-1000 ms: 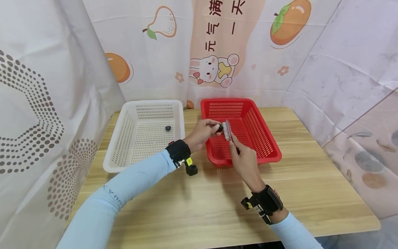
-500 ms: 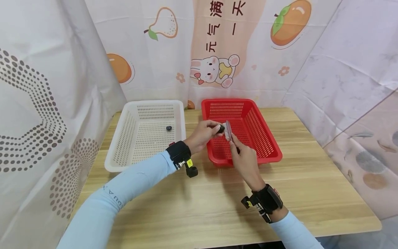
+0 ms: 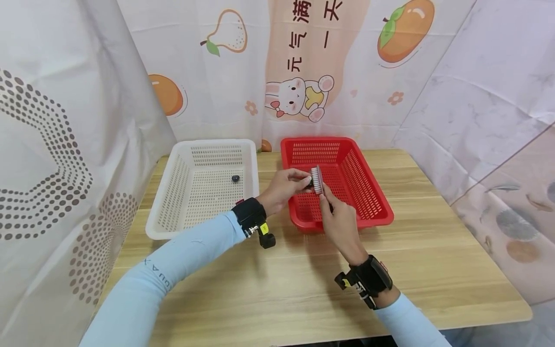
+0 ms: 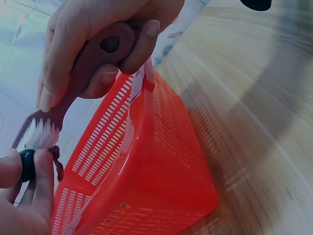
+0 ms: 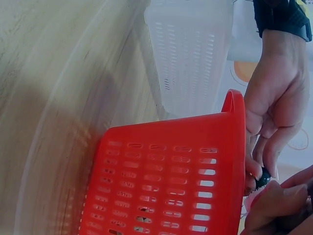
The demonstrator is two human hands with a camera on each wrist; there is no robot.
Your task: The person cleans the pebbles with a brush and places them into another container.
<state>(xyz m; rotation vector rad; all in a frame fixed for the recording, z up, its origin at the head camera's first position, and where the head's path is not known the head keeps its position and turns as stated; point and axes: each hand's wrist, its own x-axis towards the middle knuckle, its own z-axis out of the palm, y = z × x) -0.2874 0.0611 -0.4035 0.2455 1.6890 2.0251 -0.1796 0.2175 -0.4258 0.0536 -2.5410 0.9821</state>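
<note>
In the head view my left hand pinches a small dark round thing over the red basket. The left wrist view shows this glossy dark green thing between thumb and fingers, a brown stem-like bit beside it. My right hand grips a scrub brush by its handle, its fingers wrapped round the brown handle. White bristles meet the dark thing from above in the left wrist view. Both hands are over the red basket's near left part.
A white basket stands to the left with one small dark round thing in it. Both baskets are on a wooden table. Printed curtains hang behind and at the sides.
The brush has shifted slightly against the dark thing, its bristles now covering more of it. My left fingers have turned a little; both hands stay over the red basket.
</note>
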